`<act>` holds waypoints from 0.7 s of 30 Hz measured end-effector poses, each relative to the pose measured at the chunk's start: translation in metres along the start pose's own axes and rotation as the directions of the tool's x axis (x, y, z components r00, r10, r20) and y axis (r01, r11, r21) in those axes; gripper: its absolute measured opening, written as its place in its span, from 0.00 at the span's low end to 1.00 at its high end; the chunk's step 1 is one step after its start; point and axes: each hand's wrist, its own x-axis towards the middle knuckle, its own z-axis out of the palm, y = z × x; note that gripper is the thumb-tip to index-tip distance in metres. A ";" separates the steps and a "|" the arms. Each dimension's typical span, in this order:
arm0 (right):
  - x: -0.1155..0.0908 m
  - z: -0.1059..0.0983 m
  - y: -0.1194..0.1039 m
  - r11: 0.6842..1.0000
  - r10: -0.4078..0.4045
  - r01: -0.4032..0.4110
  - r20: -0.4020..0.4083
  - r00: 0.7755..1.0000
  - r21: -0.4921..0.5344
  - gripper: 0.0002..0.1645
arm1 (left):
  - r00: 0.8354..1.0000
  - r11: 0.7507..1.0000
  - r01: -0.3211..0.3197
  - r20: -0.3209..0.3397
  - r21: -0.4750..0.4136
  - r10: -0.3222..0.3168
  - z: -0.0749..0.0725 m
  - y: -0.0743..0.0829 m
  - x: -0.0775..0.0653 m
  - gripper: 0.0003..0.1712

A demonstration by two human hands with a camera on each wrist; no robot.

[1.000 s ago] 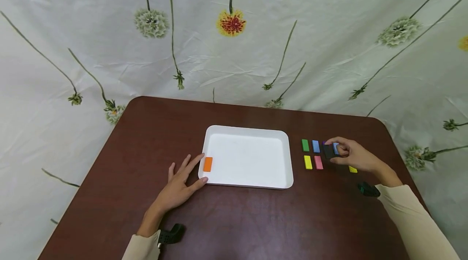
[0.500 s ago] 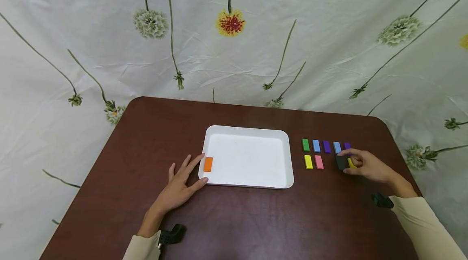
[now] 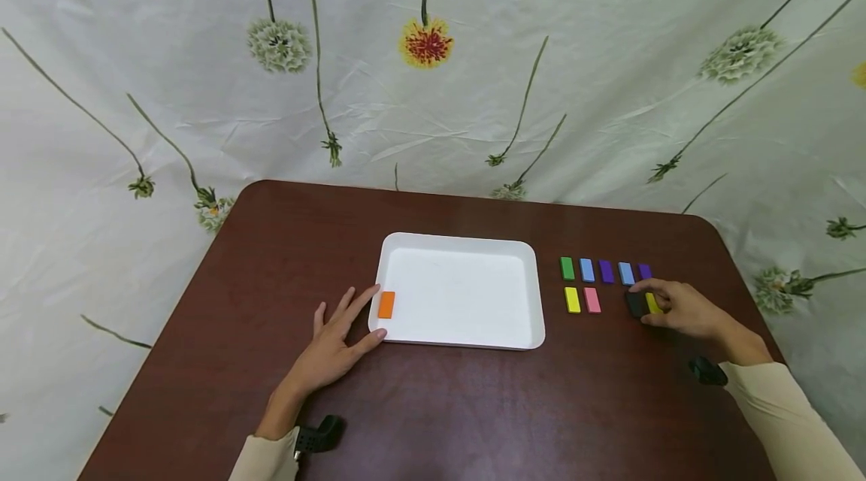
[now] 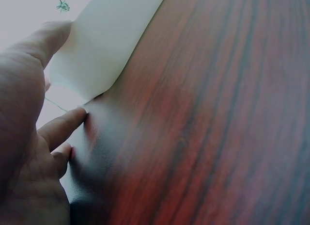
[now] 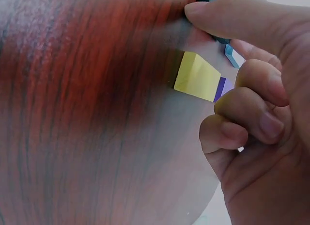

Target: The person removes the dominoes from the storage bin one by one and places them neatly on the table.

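My right hand (image 3: 688,312) pinches a black block (image 3: 635,305) between thumb and forefinger, low over the table, while the other fingers curl inward. Just right of that block, partly behind the hand, lies a yellow block (image 5: 196,77). A purple block (image 3: 645,271) and a light blue block (image 3: 626,273) lie behind it. With fingers spread, my left hand (image 3: 331,352) touches the left rim of a white tray (image 3: 467,343) by thumb and forefinger. Inside the tray, against its left side, is an orange block (image 3: 386,305).
Left of the black block lie a pink block (image 3: 591,300) and another yellow block (image 3: 572,300). Behind these sit a green block (image 3: 567,268), a second light blue block (image 3: 587,270) and a second purple block (image 3: 606,272). Flowered cloth (image 3: 467,105) hangs behind the brown table (image 3: 487,421).
My right hand has carried the black block rightward and nearer to me, from over the back row to the front row beside the yellow block. The left hand stays at the tray.
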 end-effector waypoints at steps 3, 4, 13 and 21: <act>0.000 0.000 0.001 1.000 -0.008 0.008 -0.005 1.000 0.001 0.30 | 1.000 1.000 0.001 0.000 -0.002 -0.001 0.000 0.001 0.000 0.44; 0.000 0.000 0.001 1.000 -0.010 0.010 -0.007 1.000 0.003 0.30 | 1.000 1.000 0.001 0.000 -0.002 -0.001 0.000 0.001 0.000 0.44; 0.000 -0.002 0.002 1.000 -0.024 0.024 -0.016 1.000 0.006 0.32 | 1.000 1.000 0.002 0.000 -0.002 -0.002 0.000 -0.001 0.001 0.44; -0.002 0.000 0.004 1.000 -0.018 0.018 -0.029 0.999 -0.015 0.30 | 1.000 1.000 -0.004 -0.001 0.000 0.004 0.001 0.000 0.001 0.44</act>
